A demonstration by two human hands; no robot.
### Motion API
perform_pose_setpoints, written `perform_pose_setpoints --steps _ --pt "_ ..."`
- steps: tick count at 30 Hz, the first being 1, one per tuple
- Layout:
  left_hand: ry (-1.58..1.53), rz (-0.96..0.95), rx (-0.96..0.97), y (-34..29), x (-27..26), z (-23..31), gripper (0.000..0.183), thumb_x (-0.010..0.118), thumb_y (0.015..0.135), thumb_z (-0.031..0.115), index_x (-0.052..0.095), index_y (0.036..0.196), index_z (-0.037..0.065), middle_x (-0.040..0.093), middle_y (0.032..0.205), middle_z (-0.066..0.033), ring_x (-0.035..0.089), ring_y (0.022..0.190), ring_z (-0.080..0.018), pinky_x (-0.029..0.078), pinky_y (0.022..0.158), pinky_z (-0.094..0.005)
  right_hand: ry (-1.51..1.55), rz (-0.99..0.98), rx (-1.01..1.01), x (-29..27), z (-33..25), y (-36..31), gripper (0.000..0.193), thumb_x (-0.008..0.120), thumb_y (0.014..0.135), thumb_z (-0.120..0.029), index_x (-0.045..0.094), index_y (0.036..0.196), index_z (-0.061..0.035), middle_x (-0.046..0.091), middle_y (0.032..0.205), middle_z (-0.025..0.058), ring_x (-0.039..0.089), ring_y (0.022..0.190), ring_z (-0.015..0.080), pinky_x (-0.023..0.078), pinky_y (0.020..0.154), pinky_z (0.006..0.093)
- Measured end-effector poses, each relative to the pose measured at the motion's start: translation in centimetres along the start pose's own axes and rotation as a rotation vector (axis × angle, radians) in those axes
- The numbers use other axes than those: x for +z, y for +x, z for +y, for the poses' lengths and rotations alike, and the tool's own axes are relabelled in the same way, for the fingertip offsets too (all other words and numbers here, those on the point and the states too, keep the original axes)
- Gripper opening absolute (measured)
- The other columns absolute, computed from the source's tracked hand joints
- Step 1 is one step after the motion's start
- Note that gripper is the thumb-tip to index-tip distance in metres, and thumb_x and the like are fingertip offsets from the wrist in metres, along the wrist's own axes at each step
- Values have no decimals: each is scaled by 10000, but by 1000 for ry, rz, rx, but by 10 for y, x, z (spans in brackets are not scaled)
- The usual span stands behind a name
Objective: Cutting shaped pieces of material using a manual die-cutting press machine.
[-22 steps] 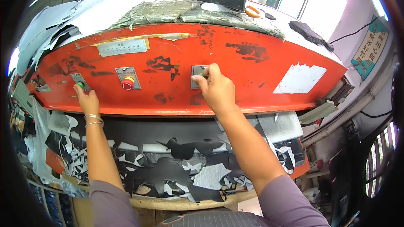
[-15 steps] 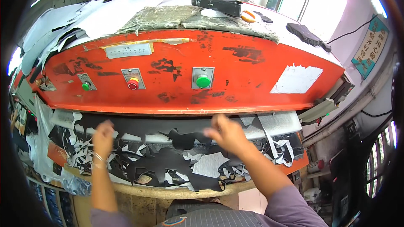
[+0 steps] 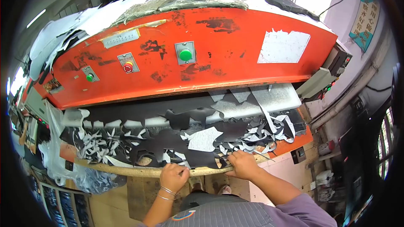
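Note:
My left hand (image 3: pixel 174 177) is closed at the front board (image 3: pixel 139 171) of the bench, fingers curled; a small dark bit shows by its fingertips. Farther right, my right hand (image 3: pixel 243 164) bends its fingers over the same board, beside some scraps. What either hand grips is hidden. Between and beyond them lies black sheet material (image 3: pixel 201 159) with ragged cut-outs. On top of it rests a light grey scrap (image 3: pixel 203 139). A longer black sheet (image 3: pixel 139 108) covers part of the white pad (image 3: pixel 277 101) under the red press (image 3: pixel 219 65).
Tangled offcuts (image 3: pixel 101 145) heap at the left of the bench. The press front carries a large green button (image 3: pixel 185 54), a red knob (image 3: pixel 128 67) and a smaller green button (image 3: pixel 89 77). White sheets (image 3: pixel 63 29) are piled on top, left. A clear plastic bag (image 3: pixel 57 143) hangs at the left.
Both hands have come back from the pad to the bench's front edge, closer together, and their fingers have curled. The view has shifted, so the press sits higher in it.

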State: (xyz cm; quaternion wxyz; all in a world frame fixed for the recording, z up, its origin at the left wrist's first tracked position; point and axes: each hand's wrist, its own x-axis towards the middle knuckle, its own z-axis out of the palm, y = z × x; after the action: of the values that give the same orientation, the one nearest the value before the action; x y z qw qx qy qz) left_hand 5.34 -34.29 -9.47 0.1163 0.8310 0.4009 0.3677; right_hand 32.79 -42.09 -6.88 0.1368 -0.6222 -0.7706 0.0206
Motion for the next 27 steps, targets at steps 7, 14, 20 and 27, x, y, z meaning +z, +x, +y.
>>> perform_pose_setpoints --steps 7,14,20,27 --pt "-219 -449 -176 45 -43 -12 151 744 746 233 727 747 83 703 768 -65 672 746 -224 510 745 -329 504 -706 -135 -74 69 57 477 712 767 -383 632 1127 -81 671 1038 111 636 959 298 519 793 394" --pt "-87 -141 88 208 -2 -35 425 696 804 297 636 1172 94 617 1194 -156 565 1118 -331 417 971 -458 -586 -73 -677 -96 159 307 582 565 812 -129 426 1375 -84 515 1314 95 485 1243 219 459 869 356" --pt "180 -709 197 169 49 -28 604 609 850 465 495 1350 145 423 1442 -116 338 1365 -338 187 1079 -618 -642 -466 -598 -61 209 416 817 661 738 -67 306 1467 -164 387 1469 48 346 1369 196 331 1066 357" --pt "-126 -913 -126 166 17 -28 605 595 880 447 475 1370 113 418 1451 -130 330 1383 -285 191 1121 -511 -405 -369 -734 -76 246 416 677 703 597 -53 533 1252 -65 542 1220 68 436 1256 232 315 1057 442"
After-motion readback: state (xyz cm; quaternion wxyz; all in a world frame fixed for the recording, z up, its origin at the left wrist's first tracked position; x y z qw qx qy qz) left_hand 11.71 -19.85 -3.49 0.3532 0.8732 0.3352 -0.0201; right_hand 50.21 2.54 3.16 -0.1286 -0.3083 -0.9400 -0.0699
